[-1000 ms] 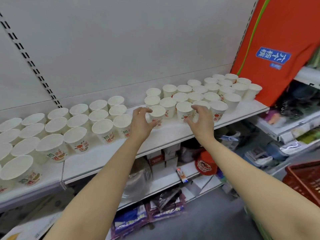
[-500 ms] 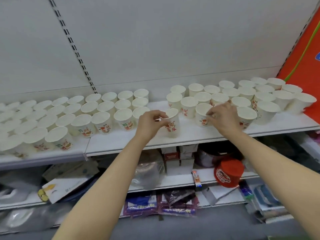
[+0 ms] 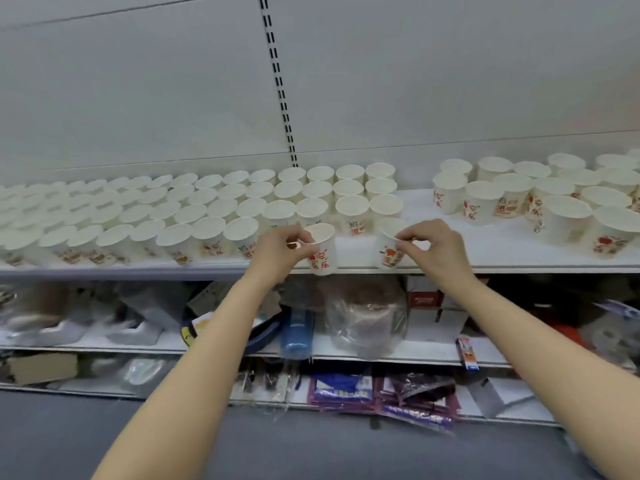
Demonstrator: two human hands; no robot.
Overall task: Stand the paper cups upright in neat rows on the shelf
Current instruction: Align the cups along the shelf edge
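Many white paper cups with red print stand upright on the white shelf [image 3: 450, 237]. A tidy block of rows [image 3: 207, 209] fills the left part; a looser group [image 3: 540, 199] stands at the right, with a bare gap between. My left hand [image 3: 277, 249] pinches the rim of one cup [image 3: 323, 252] near the shelf's front edge. My right hand [image 3: 433, 247] pinches the rim of a second cup [image 3: 389, 251] just to the right of it. Both cups are upright, close to the front of the block.
A perforated upright strip [image 3: 280, 88] runs down the grey back panel. Lower shelves hold a blue bottle [image 3: 296, 332], a clear plastic bag [image 3: 367, 317], red-and-white boxes [image 3: 424, 301] and packets [image 3: 381, 396]. Grey floor lies below.
Both hands have carried a cup each leftward from the right group toward the tidy block. The view has swung left, showing more of the left rows.
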